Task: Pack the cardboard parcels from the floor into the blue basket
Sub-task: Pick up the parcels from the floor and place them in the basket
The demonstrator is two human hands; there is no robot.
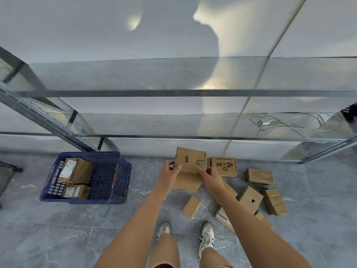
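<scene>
A cardboard parcel (190,159) with black printed marks is held up between both hands over the floor. My left hand (169,174) grips its left edge and my right hand (211,177) grips its lower right corner. Under it lies a flat brown parcel (188,183). The blue basket (108,171) stands on the floor to the left with two labelled parcels (76,171) inside, along its left side. Several more parcels (251,199) lie scattered on the floor to the right.
Metal shelving (173,93) with glass shelves rises directly behind the parcels. A white cable (289,123) lies on the lower shelf at right. My two feet in white shoes (206,236) stand on the grey tile floor. A dark wire basket (5,176) shows at far left.
</scene>
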